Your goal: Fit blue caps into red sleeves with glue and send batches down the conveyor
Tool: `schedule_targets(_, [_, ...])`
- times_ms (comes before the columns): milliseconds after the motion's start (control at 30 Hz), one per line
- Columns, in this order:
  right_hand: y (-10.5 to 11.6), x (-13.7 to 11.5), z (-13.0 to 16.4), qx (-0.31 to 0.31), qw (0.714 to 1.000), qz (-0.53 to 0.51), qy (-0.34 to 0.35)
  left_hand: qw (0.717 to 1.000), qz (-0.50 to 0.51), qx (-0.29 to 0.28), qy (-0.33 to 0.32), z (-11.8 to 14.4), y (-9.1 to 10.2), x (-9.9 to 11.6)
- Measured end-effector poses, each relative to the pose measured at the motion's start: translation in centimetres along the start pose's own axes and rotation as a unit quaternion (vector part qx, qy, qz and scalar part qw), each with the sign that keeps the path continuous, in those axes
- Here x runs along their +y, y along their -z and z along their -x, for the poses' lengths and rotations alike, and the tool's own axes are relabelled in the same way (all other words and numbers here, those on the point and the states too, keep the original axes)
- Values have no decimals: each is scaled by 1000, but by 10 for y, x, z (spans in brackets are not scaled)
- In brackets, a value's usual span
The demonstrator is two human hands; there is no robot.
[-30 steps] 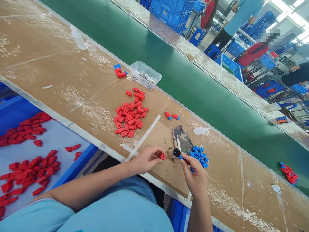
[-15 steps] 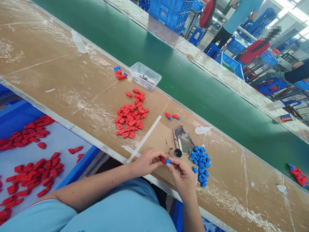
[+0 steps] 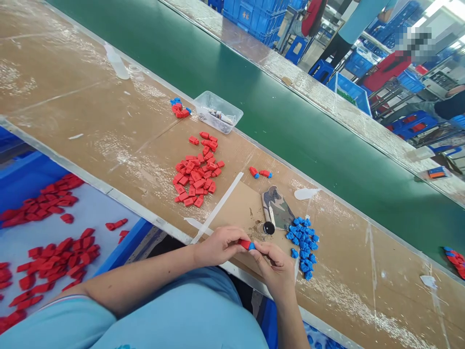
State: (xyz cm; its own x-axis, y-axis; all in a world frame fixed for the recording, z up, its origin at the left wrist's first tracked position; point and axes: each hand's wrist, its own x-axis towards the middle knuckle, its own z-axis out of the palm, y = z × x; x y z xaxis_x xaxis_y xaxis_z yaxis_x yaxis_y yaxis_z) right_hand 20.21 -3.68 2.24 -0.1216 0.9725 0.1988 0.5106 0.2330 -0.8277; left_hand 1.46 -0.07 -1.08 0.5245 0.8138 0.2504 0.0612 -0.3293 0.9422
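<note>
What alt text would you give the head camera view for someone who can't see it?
A person's left hand and right hand press a small red piece and blue piece together over a brown worktable. A pile of red pieces lies beyond the left hand, a pile of blue pieces beside the right, near a green conveyor belt.

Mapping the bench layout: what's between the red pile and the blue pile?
Head view: a white tape strip, then a camouflage-patterned piece with a small black-capped jar.

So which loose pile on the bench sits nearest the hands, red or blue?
The blue pile, just beside the right hand; the red pile lies farther up the bench.
</note>
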Motion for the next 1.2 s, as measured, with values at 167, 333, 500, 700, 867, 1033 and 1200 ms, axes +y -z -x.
schedule_targets(167, [-3, 10, 8, 15, 998, -19, -50, 1000, 5, 10, 11, -1, -1, 0])
schedule_targets(333, [-4, 10, 10, 9, 997, -27, -76, 1000, 10, 6, 4, -1, -1, 0])
schedule_targets(500, [0, 4, 12, 18, 997, -11, -76, 1000, 7, 11, 10, -1, -2, -2])
schedule_targets(700, [22, 4, 5, 71, 992, 102, -34, 1000, 8, 14, 26, -1, -2, -2])
schedule_targets(867, [35, 7, -12, 110, 956, 263, 74, 999, 20, 17, 32, 0, -3, -4])
schedule_targets(1033, [34, 9, -20, 97, 939, 310, 108, 998, 31, 22, 41, -1, -2, -3])
schedule_targets(1200, [32, 11, -19, 93, 938, 312, 119, 998, 37, 31, 42, -1, -3, -3])
